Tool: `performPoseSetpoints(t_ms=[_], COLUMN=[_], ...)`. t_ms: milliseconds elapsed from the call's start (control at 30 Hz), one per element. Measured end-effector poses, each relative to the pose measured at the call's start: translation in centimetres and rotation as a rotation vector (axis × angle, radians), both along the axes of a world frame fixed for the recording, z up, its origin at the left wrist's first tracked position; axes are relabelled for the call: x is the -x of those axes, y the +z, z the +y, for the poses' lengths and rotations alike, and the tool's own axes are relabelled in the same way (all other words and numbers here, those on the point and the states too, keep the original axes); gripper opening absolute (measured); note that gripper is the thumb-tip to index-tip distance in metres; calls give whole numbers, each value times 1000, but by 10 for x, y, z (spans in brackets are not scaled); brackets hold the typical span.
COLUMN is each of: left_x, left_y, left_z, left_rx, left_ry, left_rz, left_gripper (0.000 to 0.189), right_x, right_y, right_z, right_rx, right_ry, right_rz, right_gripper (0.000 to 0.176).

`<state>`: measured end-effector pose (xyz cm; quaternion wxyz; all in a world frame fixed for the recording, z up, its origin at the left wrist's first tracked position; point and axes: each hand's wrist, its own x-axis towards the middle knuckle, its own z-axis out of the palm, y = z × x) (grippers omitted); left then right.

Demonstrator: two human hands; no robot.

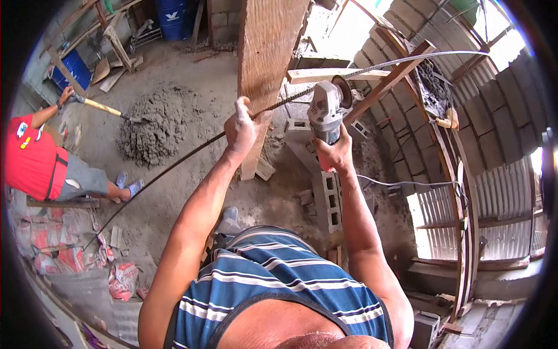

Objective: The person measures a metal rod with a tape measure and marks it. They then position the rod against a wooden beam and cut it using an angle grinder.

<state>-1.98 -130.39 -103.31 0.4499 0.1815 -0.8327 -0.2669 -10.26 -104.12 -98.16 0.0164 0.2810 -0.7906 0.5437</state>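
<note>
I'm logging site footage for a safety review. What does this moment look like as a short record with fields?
left hand: closed around the steel rod, which slants from the floor up to the right
right hand: grips the angle grinder, disc close to the rod
beside hands: upright wooden plank
below: concrete blocks
other person: red shirt, holds a shovel at the mortar pile
floor, left: cement bags

Construction site: bare block walls [500, 122], mortar pile [154, 125] on dirt floor [192, 192], cement sacks [55, 244].
</note>
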Motion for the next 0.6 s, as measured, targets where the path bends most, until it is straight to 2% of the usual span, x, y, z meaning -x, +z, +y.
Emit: performPoseSetpoints(t_ms=[67, 100, 133, 200, 233, 333, 367, 533, 600], left_x=[1, -11, -8, 2, 6, 22, 28, 48, 52], left_y=[-4, 24, 24, 22, 23, 26, 24, 8, 4], left_z=[-2, 5, 4, -2, -3, -7, -8, -16, -14], left_rx=[169, 152, 160, -39, -171, -164, -72, -32, -135], left_ry=[-74, -161, -164, -554, -597, -613, -562, -590, -537], left_rz=[-123, -234, -234, -409, -485, -533, -462, -429, -425], left_gripper=[64, 53, 53, 50, 42, 38, 35, 34, 32], right_x=[3, -2, -6, -10, -13, -27, -30, -31, -28], right_y=[-2, 9, 16, 21, 23, 26, 30, 43, 42], right_z=[1, 0, -1, -2, -4, -13, -16, -29, -30], right_rx=[15, -56, -129, -150, -192, -231, -263, -332, -312], right_ry=[-1, -15, -29, -19, -13, -39, -37, -68, -89], right_rz=[10, -4, -16, -18, -14, -24, -30, -2, -14], right_gripper=[64, 65, 66, 69, 70, 72, 72, 72, 72])
